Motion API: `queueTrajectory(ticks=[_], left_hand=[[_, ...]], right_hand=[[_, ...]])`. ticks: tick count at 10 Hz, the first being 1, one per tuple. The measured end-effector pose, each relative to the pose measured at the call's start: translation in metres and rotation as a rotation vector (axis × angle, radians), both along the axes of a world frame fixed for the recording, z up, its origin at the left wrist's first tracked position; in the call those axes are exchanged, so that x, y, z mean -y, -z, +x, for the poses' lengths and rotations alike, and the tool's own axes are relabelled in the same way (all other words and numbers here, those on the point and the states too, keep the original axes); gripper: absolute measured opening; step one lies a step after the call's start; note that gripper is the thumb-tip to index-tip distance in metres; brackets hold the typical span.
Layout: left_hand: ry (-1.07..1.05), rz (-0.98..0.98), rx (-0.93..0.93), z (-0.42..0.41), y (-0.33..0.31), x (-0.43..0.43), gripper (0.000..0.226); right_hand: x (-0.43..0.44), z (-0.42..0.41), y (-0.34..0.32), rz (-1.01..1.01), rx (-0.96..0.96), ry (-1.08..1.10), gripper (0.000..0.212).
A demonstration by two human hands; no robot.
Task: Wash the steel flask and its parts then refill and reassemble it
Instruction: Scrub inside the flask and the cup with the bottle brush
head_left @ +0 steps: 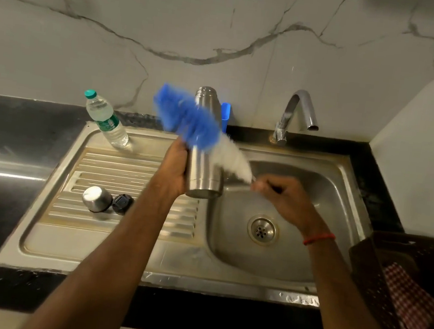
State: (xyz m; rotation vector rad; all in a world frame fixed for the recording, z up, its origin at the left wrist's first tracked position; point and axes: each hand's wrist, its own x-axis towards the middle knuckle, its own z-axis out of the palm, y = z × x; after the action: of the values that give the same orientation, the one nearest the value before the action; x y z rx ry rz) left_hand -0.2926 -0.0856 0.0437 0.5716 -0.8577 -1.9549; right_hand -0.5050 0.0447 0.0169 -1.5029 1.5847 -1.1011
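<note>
My left hand (pixel 174 170) grips the steel flask (pixel 203 173) near its base and holds it upright over the left rim of the sink basin, mouth open at the top. In my right hand (pixel 285 197) is the handle of a bottle brush (pixel 191 123) with blue and white bristles. The brush lies across the flask's outside, blurred with motion. On the ribbed drainboard at the left stand the steel cap (pixel 97 198) and the black stopper (pixel 122 204), side by side.
A clear plastic water bottle (pixel 106 120) with a green cap stands at the back of the drainboard. The tap (pixel 296 114) is off above the sink basin (pixel 294 256). A blue holder (pixel 225 114) sits behind the flask. A dark basket (pixel 387 281) with a checked cloth is at the right.
</note>
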Motion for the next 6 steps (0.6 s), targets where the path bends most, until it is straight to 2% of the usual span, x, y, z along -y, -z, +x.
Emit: queueTrajectory(ticks=[1, 2, 3, 4, 5, 6], left_hand=[[0.245, -0.144, -0.88, -0.003, 0.04, 0.039, 0.046], [0.229, -0.087, -0.603, 0.006, 0.023, 0.02, 0.031], [0.128, 0.114, 0.125, -0.001, 0.013, 0.003, 0.055], [0.212, 0.346, 0.152, 0.006, 0.011, -0.013, 0.074], [0.137, 0.353, 0.224, 0.002, 0.014, -0.008, 0.075], [0.129, 0.086, -0.211, 0.008, 0.046, 0.019, 0.059]], right_hand=[[-0.019, -0.006, 0.008, 0.07, 0.042, -0.094, 0.017], [-0.009, -0.008, 0.008, 0.043, 0.018, -0.009, 0.016], [0.019, -0.004, -0.001, -0.065, -0.058, 0.136, 0.013], [0.043, -0.002, -0.019, -0.109, -0.172, 0.255, 0.012], [0.034, -0.002, -0.02, -0.076, -0.215, 0.132, 0.011], [0.004, 0.001, -0.018, 0.08, -0.115, -0.133, 0.015]])
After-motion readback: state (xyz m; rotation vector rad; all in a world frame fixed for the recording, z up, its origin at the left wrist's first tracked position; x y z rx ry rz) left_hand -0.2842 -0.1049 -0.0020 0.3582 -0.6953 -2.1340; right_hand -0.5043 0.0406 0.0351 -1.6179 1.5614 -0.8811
